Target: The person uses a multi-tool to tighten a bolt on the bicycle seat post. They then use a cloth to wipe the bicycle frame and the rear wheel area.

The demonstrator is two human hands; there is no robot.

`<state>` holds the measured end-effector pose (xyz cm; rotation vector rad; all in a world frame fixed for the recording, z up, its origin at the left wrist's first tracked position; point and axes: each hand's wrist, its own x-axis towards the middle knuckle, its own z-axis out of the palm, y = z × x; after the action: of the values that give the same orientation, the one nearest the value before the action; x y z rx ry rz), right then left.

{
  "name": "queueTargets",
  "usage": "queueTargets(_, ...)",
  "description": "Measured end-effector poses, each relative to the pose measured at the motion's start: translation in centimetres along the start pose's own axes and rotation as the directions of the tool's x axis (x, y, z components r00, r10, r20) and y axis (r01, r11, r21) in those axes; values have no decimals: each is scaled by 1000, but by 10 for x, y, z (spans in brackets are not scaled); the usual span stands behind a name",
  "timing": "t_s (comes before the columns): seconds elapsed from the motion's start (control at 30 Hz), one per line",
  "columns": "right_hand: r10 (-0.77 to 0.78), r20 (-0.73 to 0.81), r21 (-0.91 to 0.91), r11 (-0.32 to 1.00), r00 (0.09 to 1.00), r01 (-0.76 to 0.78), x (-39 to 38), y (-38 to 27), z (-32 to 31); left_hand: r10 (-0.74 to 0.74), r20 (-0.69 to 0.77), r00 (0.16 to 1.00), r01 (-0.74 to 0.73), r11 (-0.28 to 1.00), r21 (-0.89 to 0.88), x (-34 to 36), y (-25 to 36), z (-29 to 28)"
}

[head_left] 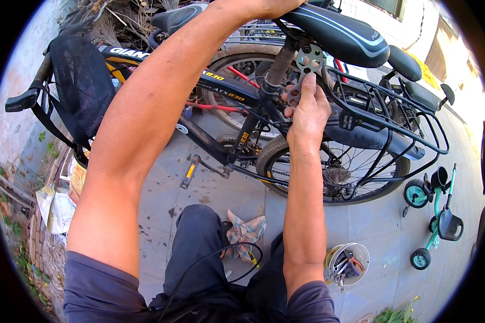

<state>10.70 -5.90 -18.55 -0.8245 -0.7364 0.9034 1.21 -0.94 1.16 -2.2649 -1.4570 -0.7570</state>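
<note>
My right hand [310, 110] is closed around a flat metal multi-hole spanner [310, 58], thumb pressed along its face. The tool's wide perforated head stands up beside the seat post [280, 64], just below the black saddle [339, 35]; whether it touches a bolt is hidden. At the top edge, my left hand [277, 6] lies against the front end of that saddle, its fingers mostly cut off from view. The black bicycle frame [229, 96] stands across in front of me, with its rear wheel [334, 175] to the right.
Over the rear wheel juts a black rack [382, 116]. A white bucket of hand tools [355, 264] stands right of my legs, with a checked rag [246, 230] between my feet. A teal child's tricycle [436, 215] is farther right. Another bicycle's saddle [178, 17] shows behind.
</note>
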Motion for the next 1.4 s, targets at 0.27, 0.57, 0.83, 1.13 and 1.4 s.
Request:
queueTargets(0.27,-192,56,-284,938,980,199,-2,4,-1,-18,-26,1000,17,1000,-9,2,-1,1)
queueTargets(0.57,-157,2,-293,944,988,151,-7,1,6,-35,-53,998,34,999,-20,1,1,3)
queueTargets(0.83,-113,-26,-229,968,993,104,-9,3,13,-23,-76,997,22,1000,-22,-3,1,1)
queueTargets(1.13,-59,-14,-65,996,998,58,-11,14,22,22,-76,997,-21,1000,14,1,1,5)
queueTargets(1.4,-67,129,-35,997,989,72,-8,13,10,65,-88,994,-60,997,58,6,-5,10)
